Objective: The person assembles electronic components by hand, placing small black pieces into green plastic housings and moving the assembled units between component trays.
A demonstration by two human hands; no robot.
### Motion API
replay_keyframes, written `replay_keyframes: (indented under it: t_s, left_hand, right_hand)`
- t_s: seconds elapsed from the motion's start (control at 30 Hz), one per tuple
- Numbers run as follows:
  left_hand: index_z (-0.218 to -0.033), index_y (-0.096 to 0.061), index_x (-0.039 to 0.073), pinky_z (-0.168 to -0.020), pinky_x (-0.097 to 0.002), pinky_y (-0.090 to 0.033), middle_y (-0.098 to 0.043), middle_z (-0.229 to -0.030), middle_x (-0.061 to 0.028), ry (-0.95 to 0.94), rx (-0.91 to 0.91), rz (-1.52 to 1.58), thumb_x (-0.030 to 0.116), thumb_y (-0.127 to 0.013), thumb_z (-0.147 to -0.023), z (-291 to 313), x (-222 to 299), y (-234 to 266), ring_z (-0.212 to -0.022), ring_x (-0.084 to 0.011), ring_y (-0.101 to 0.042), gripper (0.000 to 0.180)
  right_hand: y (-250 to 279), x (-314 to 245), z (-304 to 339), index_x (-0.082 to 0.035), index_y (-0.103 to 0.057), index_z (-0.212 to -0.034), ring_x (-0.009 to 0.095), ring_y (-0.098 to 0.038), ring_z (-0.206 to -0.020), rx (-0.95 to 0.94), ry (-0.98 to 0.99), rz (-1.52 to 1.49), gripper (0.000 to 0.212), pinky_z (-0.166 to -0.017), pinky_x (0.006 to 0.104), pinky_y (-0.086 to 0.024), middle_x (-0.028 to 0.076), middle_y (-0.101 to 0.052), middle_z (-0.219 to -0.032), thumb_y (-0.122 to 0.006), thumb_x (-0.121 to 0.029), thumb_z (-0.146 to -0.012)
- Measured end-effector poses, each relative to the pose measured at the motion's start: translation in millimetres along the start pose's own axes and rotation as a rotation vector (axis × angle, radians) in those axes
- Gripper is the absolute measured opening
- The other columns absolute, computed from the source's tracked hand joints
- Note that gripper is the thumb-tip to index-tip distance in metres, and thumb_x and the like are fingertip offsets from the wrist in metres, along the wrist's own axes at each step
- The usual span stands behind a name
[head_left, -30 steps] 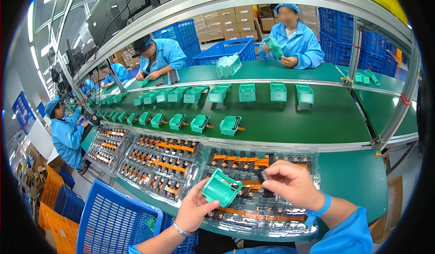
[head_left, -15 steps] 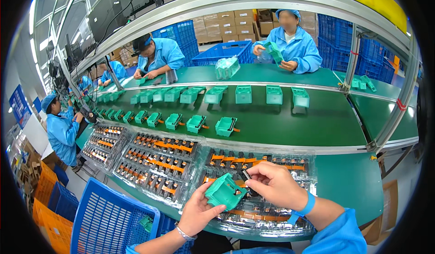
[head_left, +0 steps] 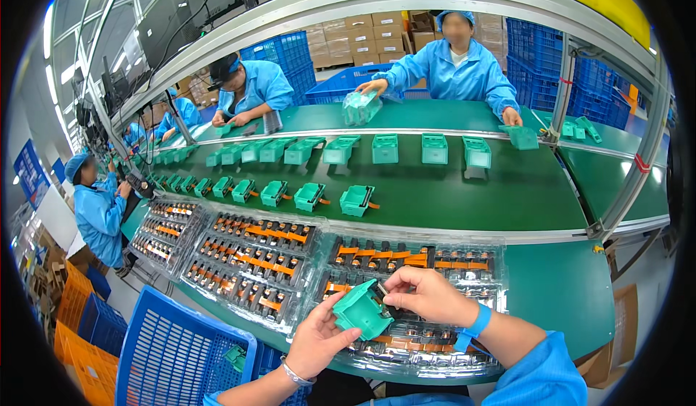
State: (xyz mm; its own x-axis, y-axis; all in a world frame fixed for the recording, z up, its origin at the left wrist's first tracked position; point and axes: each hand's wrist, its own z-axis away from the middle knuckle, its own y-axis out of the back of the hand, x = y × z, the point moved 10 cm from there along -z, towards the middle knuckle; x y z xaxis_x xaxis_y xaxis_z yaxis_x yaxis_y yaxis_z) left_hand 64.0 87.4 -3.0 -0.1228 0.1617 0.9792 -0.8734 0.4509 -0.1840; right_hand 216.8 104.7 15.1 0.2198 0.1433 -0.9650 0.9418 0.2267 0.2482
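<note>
My left hand (head_left: 319, 338) is wrapped round a green plastic housing (head_left: 361, 313), a box-like shell held tilted above the trays. My right hand (head_left: 426, 297) pinches a small black part (head_left: 382, 295) against the housing's right side. The fingertips partly hide this part, so whether it is seated cannot be told. Beneath both hands lies a clear plastic tray (head_left: 495, 312) with rows of black parts and orange flat cables (head_left: 388, 254).
Several green housings (head_left: 355, 200) stand in two rows on the green conveyor belt (head_left: 464, 203). More clear trays (head_left: 250, 257) lie to the left. A blue basket (head_left: 181, 341) stands at lower left. Across the belt, a co-worker (head_left: 457, 69) touches a bagged bundle (head_left: 361, 107) and a housing (head_left: 522, 138).
My right hand has brought the black part against the housing. The co-worker opposite has lowered a green housing to the belt's right end and reached for the bag. Belt housings shifted slightly left.
</note>
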Motion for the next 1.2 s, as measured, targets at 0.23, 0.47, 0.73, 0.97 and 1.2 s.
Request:
replay_keyframes:
  t_s: [0.23,0.47,0.73,0.97,1.2]
  left_hand:
    - [-0.132,-0.031,-0.001,-0.088,-0.0306,-0.046,-0.049,-0.117,-0.0149,-0.109,0.032,-0.019,-0.008,-0.063,-0.076,4,13,-4,-0.106,-0.0193,-0.052,0.065]
    - [-0.131,-0.033,-0.001,-0.087,-0.0297,-0.047,-0.051,-0.115,-0.0147,-0.087,0.036,-0.012,-0.008,-0.063,-0.076,5,17,-3,-0.104,-0.0181,-0.053,0.062]
    - [-0.132,-0.028,-0.002,-0.093,-0.0312,-0.042,-0.045,-0.122,-0.0165,-0.102,0.033,0.048,-0.002,-0.063,-0.079,6,16,-3,-0.113,-0.0195,-0.047,0.063]
    - [-0.129,-0.033,0.002,-0.09,-0.0413,-0.045,-0.05,-0.121,-0.0152,-0.393,0.105,-0.008,-0.005,-0.054,-0.081,27,57,36,-0.108,-0.0261,-0.052,0.053]
    - [-0.118,-0.044,0.004,-0.072,-0.0285,-0.05,-0.056,-0.103,-0.0075,-0.353,1.0,-0.063,0.003,-0.056,-0.081,146,46,249,-0.087,-0.0158,-0.057,0.039]
  right_hand:
    - [-10,16,1,-0.001,-0.056,-0.087,0.006,-0.054,-0.071,-0.069,-0.149,-0.06,0.015,-0.063,0.0217,-0.047,0.003,-0.057,-0.079,-0.066,-0.01,-0.08]
    - [-8,8,1,-0.001,-0.058,-0.084,0.006,-0.05,-0.064,-0.035,-0.064,-0.06,0.016,-0.057,0.0219,-0.042,0.002,-0.056,-0.072,-0.067,-0.012,-0.078]
    - [-10,15,0,-0.001,-0.059,-0.084,0.005,-0.053,-0.066,-0.022,-0.085,-0.19,0.014,-0.057,0.0203,-0.044,0.002,-0.058,-0.075,-0.067,-0.01,-0.078]
    - [46,7,-12,-0.002,-0.059,-0.082,0.01,-0.059,-0.067,0.199,-0.097,-0.371,0.009,-0.057,0.0238,-0.051,0.005,-0.062,-0.076,-0.065,-0.008,-0.079]
    - [176,68,-73,0.0,-0.051,-0.073,0.015,-0.055,-0.053,0.597,-0.261,-0.139,0.015,-0.046,0.0301,-0.053,0.006,-0.053,-0.064,-0.065,-0.005,-0.076]
